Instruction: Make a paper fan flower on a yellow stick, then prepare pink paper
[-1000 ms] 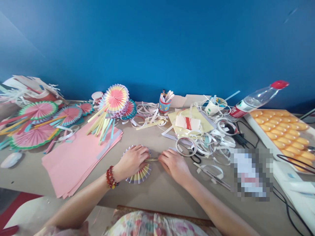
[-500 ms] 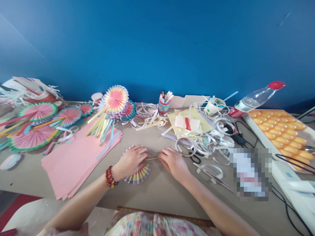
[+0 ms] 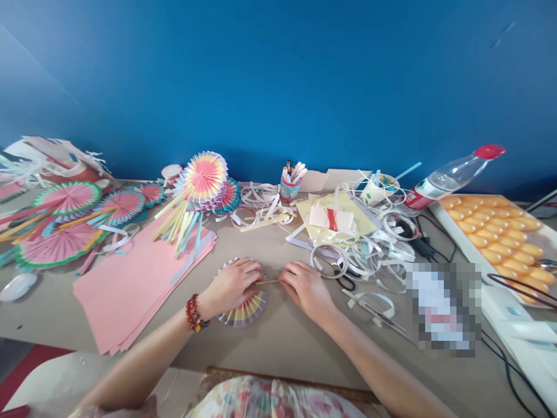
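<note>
"Where is the paper fan (image 3: 243, 313)?"

"It lies on the counter (image 3: 296, 348), in front of the person and partly under the left hand (image 3: 234, 284). That hand hides much of the fan, but the pleats on the near side show, in yellow, pink and pale purple."

"And the grip on each side?"

"The right hand (image 3: 307, 290) pinches the right end of a thin stick (image 3: 267, 282) at its fingertips. The left grip cannot be told: the underside of that hand is out of sight, so whether it clasps the stick or only presses on the fan is unclear."

"How does the stick lie?"

"Nearly level, bridging the gap between the 2 hands. Its left end disappears at the left fingertips, over the fan."

"What is around them?"

"A red bead bracelet (image 3: 194, 313) circles the left wrist. Pink sheets (image 3: 134, 284) lie stacked to the left, and a standing paper rosette (image 3: 204, 177) trails streamers over their far end. Beyond the hands, a blue cup (image 3: 290, 188) holds pens. To the right, curled white strips (image 3: 361, 249) tangle beside a yellow sheet (image 3: 348, 203), which bears a white block (image 3: 319, 217) wrapped in red thread. Farther right, a red-capped bottle (image 3: 461, 174) leans near orange rounded pieces (image 3: 491, 232)."
</note>
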`<state>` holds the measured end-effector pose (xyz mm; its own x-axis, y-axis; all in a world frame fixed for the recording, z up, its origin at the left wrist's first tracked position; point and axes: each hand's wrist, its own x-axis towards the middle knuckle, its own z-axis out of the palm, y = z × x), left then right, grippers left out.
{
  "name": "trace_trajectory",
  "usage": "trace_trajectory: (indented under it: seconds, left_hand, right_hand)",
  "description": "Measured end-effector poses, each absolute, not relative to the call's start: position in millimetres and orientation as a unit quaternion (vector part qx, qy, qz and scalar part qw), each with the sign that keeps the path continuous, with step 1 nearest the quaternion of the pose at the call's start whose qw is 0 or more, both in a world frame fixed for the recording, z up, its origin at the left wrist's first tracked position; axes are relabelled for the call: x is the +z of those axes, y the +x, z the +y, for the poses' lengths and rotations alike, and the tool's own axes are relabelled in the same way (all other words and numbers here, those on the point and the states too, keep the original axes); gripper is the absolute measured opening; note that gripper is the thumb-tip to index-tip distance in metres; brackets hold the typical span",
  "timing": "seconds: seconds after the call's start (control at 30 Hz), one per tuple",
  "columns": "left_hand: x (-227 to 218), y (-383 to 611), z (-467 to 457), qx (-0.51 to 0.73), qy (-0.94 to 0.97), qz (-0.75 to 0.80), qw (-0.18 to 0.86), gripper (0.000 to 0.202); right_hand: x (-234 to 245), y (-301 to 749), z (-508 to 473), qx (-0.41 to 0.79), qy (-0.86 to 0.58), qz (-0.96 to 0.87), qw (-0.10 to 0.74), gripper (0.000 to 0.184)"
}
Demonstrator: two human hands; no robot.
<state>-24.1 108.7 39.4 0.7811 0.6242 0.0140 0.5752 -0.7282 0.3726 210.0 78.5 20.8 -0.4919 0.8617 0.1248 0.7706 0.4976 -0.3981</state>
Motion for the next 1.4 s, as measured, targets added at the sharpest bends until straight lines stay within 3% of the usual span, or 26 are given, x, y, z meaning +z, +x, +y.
trace_trajectory:
  seconds: [0.67, 1.13, 1.4]
  left_hand:
    - [39.2, -24.4, 109.3, 0.079, 0.925, 0.321, 0.188, 0.004]
    - [43.0, -19.0, 104.4, 0.049, 0.933, 0.333, 0.128, 0.004]
    - [54.7, -16.3, 102.3, 0.004, 0.939, 0.33, 0.094, 0.022]
  right_hand:
    - [17.9, 209.0, 79.4, 0.143, -0.486, -0.849, 0.151, 0.021]
    - [18.7, 208.4, 80.0, 0.146, -0.487, -0.847, 0.153, 0.013]
    - [16.2, 207.9, 80.5, 0.143, -0.49, -0.846, 0.154, 0.012]
